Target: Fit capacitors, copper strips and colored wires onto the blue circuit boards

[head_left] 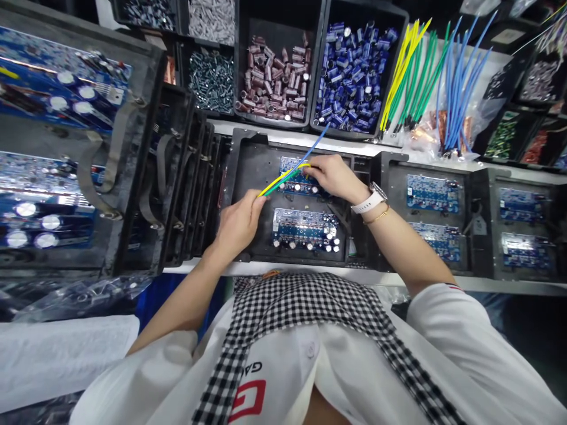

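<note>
My left hand point(241, 223) is closed around one end of a few insulated wires point(279, 182), yellow, green and blue. They slant up to the right above a black tray point(252, 159). At their other end, my right hand point(332, 175) pinches the yellow wire over the upper blue circuit board point(290, 167); its fingers partly cover that board. The blue wire's free end sticks up past the right hand toward the bins. Below both hands lies a second blue circuit board point(305, 229), with several round capacitors along its lower edge.
Behind the tray stand bins of brown capacitors point(277, 77), blue capacitors point(352, 77) and screws point(211, 79). Bundled yellow, green and blue wires point(460, 88) lie at the back right. More trays with boards point(432, 193) sit to the right. Stacked board carriers point(133, 147) with strap handles crowd the left.
</note>
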Available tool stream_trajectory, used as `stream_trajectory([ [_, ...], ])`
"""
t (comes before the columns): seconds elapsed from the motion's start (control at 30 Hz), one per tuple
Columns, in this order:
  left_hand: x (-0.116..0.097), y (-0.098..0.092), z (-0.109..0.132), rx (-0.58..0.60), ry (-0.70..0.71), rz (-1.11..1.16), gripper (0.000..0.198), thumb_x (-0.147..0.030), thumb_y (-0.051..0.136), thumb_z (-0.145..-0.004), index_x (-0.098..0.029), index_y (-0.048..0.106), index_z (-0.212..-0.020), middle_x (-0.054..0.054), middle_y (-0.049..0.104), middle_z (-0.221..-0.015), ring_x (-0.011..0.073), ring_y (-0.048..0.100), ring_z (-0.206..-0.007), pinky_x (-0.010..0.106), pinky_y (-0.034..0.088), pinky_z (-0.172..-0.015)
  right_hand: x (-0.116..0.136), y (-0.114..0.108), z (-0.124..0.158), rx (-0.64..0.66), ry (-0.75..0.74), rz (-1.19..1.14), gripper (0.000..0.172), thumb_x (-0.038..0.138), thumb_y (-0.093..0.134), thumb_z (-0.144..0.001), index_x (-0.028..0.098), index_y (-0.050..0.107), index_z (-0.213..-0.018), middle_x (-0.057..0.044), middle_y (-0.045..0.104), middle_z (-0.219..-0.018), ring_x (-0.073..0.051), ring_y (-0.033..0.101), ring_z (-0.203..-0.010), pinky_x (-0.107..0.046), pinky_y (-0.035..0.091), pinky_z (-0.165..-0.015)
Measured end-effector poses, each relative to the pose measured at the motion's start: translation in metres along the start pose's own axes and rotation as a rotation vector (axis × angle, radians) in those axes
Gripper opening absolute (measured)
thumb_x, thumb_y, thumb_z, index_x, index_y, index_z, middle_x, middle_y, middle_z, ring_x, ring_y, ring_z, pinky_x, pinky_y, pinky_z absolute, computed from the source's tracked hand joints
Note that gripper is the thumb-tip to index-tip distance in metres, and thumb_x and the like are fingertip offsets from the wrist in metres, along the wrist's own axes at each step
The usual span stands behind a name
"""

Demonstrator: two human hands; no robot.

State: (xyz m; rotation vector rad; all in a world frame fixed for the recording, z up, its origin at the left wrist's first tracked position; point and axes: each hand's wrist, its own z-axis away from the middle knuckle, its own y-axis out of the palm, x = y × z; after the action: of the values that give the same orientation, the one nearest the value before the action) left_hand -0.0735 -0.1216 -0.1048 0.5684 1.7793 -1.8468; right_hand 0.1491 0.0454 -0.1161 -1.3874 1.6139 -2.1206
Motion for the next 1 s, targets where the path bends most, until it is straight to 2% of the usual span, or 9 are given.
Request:
stream_trajectory([
  [0.13,0.004,0.002,0.007,-0.007,0.031,-0.013,0.046,-0.041,0.025,-0.106,-0.015,0.059,-0.122,0.011,0.069,-0.107,0.023,0.066,-0.098,0.029,0.047,-0.082,0.001,-0.001,0.0,0.009,-0.013,-0.013,0.02,0.026,0.054,-0.095,0.02,0.071,-0.087,-0.006,0.071,-0.084,-0.022,0.063,-0.08,-0.038,0.046,-0.08],
  [0.27,0.005,0.006,0.014,-0.019,0.073,-0.01,0.046,-0.034,0.025,-0.105,-0.011,0.052,-0.135,0.014,0.062,-0.128,0.0241,0.059,-0.119,0.034,0.046,-0.1,0.002,0.003,-0.001,0.001,-0.01,0.042,0.021,0.026,0.053,-0.096,0.019,0.071,-0.088,-0.007,0.07,-0.086,-0.024,0.063,-0.083,-0.039,0.046,-0.081],
  [0.43,0.005,0.006,0.019,-0.001,0.085,-0.061,0.048,-0.026,0.027,-0.102,-0.01,0.043,-0.145,0.016,0.059,-0.128,0.0243,0.058,-0.119,0.037,0.047,-0.104,0.006,0.004,0.006,0.009,-0.034,0.135,0.02,0.025,0.052,-0.098,0.019,0.07,-0.09,-0.008,0.07,-0.089,-0.023,0.063,-0.086,-0.037,0.047,-0.082],
  [0.53,0.007,0.005,0.021,-0.013,0.093,-0.082,0.047,-0.024,0.028,-0.1,-0.008,0.047,-0.14,0.017,0.061,-0.125,0.0254,0.059,-0.118,0.038,0.048,-0.103,0.015,-0.01,0.02,-0.105,0.053,0.253,0.017,0.03,0.058,-0.096,0.017,0.069,-0.093,-0.009,0.068,-0.09,-0.025,0.062,-0.088,-0.04,0.047,-0.082],
  [0.63,0.008,0.005,0.024,0.009,0.08,-0.117,0.044,-0.022,0.03,-0.098,-0.01,0.05,-0.136,0.015,0.064,-0.12,0.0253,0.062,-0.114,0.037,0.05,-0.099,0.026,-0.028,0.026,-0.252,0.111,0.392,0.028,0.032,0.059,-0.096,0.014,0.063,-0.116,-0.013,0.065,-0.1,-0.029,0.06,-0.096,-0.044,0.047,-0.083],
  [0.7,0.008,0.006,0.025,0.017,0.069,-0.142,0.043,-0.022,0.03,-0.099,-0.01,0.051,-0.135,0.015,0.064,-0.119,0.0255,0.063,-0.111,0.037,0.051,-0.097,0.03,-0.034,0.023,-0.185,0.029,0.436,0.03,0.029,0.057,-0.096,0.016,0.059,-0.122,-0.013,0.063,-0.107,-0.031,0.057,-0.105,-0.046,0.046,-0.087],
  [0.77,0.007,0.006,0.026,0.013,0.076,-0.175,0.043,-0.026,0.03,-0.101,-0.007,0.051,-0.134,0.017,0.064,-0.118,0.0273,0.063,-0.11,0.039,0.051,-0.097,0.027,-0.032,0.016,-0.08,-0.035,0.446,0.019,0.027,0.053,-0.098,0.017,0.064,-0.11,-0.013,0.063,-0.105,-0.033,0.054,-0.11,-0.049,0.044,-0.092],
  [0.83,0.006,0.007,0.027,0.005,0.116,-0.234,0.044,-0.031,0.031,-0.103,-0.005,0.054,-0.131,0.019,0.065,-0.113,0.0295,0.061,-0.112,0.044,0.048,-0.102,0.019,-0.027,0.012,-0.026,-0.051,0.405,0.02,0.029,0.049,-0.1,0.019,0.066,-0.097,-0.012,0.064,-0.098,-0.031,0.055,-0.107,-0.049,0.043,-0.094],
  [1.0,0.004,0.01,0.026,-0.082,0.191,-0.373,0.037,-0.027,0.035,-0.104,-0.008,0.062,-0.119,0.016,0.065,-0.116,0.03,0.049,-0.13,0.053,0.021,-0.122,-0.012,-0.012,0.015,0.086,-0.085,0.215,0.027,0.034,0.045,-0.102,0.022,0.065,-0.088,-0.004,0.067,-0.086,-0.022,0.059,-0.087,-0.04,0.042,-0.086],
])
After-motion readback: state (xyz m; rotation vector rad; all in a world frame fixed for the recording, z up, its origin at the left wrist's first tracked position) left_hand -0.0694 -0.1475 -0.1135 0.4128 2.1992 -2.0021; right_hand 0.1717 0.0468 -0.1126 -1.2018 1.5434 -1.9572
